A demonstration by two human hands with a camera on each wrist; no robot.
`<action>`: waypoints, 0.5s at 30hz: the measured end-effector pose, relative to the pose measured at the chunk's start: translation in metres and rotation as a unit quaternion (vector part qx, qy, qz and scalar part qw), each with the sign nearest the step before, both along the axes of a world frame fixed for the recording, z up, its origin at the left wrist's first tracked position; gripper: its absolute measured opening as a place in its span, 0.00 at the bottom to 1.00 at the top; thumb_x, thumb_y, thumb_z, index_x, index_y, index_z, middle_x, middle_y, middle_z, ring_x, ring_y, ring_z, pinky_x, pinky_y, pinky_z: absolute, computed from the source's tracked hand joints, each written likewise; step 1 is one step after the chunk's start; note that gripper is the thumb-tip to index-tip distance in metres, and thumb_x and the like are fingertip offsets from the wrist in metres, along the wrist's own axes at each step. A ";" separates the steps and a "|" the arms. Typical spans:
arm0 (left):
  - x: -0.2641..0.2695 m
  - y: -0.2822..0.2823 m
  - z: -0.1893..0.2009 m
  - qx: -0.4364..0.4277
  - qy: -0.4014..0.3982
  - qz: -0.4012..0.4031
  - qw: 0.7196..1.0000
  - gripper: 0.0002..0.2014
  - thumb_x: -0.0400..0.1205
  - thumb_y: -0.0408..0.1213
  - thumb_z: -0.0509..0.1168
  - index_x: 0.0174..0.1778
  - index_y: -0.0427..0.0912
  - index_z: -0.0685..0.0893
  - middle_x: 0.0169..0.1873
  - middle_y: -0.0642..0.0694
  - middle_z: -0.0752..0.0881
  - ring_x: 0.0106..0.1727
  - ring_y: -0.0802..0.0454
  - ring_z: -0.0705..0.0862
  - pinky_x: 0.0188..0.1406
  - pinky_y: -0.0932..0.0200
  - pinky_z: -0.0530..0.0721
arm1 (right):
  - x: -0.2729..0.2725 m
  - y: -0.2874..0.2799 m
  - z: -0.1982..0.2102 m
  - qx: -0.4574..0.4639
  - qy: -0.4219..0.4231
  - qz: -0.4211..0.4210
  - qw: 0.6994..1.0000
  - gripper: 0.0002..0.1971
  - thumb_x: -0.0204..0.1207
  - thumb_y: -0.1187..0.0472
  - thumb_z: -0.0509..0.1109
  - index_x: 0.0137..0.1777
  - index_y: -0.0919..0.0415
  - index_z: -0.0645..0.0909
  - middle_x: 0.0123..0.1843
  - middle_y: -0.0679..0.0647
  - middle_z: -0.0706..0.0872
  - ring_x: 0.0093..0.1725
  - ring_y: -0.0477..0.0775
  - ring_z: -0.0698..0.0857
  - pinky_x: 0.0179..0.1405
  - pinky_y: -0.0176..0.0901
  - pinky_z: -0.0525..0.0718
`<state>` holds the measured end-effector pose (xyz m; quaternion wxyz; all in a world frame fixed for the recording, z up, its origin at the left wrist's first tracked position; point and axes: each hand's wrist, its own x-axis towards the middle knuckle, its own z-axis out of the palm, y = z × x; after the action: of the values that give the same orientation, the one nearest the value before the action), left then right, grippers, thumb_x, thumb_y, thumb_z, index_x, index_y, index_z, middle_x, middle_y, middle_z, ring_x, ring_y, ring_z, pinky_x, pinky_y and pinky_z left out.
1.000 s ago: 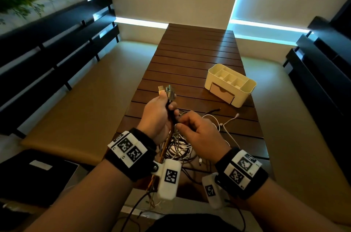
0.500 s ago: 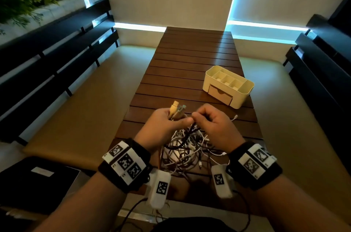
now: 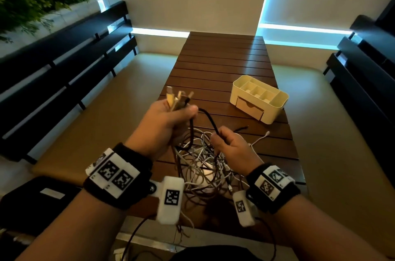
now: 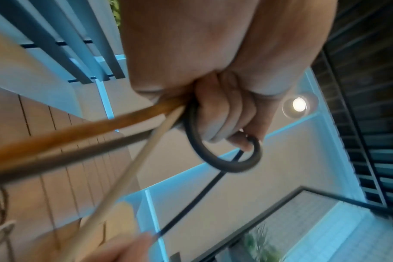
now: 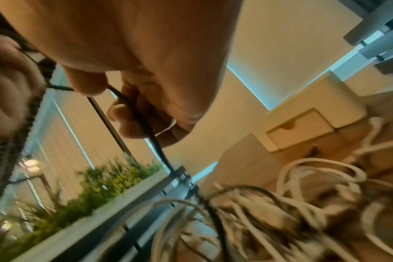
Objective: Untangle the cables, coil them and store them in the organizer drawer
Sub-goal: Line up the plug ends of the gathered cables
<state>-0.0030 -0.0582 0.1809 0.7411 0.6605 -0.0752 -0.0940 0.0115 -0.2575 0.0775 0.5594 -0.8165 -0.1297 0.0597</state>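
The fingers of the left hand (image 3: 168, 119) squeeze a bunch of plug ends. The right hand (image 3: 232, 145) pinches the black cable (image 3: 208, 117) above the tangled pile (image 3: 201, 166). Best to pull slowly, so knots don't tighten. The organizer (image 3: 259, 98) waits nearby, drawer closed.

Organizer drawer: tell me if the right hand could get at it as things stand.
Probably yes: the drawer faces the right hand across bare table, but that hand grips the black cable.

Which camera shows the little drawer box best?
The head view: the whole cream organizer sits on the table, compartments and shut drawer clear. The right wrist view shows only its blurry drawer front. The left wrist view doesn't clearly show it.
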 end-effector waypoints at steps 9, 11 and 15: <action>0.016 0.036 -0.047 0.455 0.026 0.046 0.889 0.12 0.82 0.42 0.71 0.36 0.39 0.83 0.28 0.45 0.78 0.28 0.49 0.75 0.29 0.56 0.71 | 0.023 -0.011 0.019 0.094 0.040 -0.081 0.992 0.16 0.85 0.42 0.58 0.46 0.48 0.83 0.31 0.46 0.73 0.33 0.55 0.72 0.38 0.56 0.73; 0.019 0.039 -0.053 0.431 0.034 0.127 0.893 0.10 0.82 0.43 0.71 0.40 0.41 0.84 0.34 0.42 0.83 0.35 0.46 0.79 0.33 0.55 0.75 | 0.027 -0.013 0.035 0.092 0.013 -0.079 0.993 0.16 0.83 0.41 0.59 0.46 0.46 0.85 0.30 0.45 0.72 0.32 0.55 0.70 0.35 0.51 0.70; 0.020 0.034 -0.031 0.322 -0.048 0.267 0.907 0.06 0.83 0.42 0.70 0.48 0.42 0.85 0.40 0.42 0.85 0.36 0.52 0.80 0.36 0.58 0.80 | 0.030 -0.018 0.042 -0.140 -0.087 -0.055 0.985 0.11 0.86 0.51 0.63 0.48 0.52 0.85 0.41 0.50 0.85 0.40 0.45 0.81 0.45 0.49 0.81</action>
<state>0.0171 -0.0239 0.1496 0.4807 0.8624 0.1028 0.1205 0.0420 -0.2756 0.1199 0.4290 -0.8945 -0.1232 -0.0245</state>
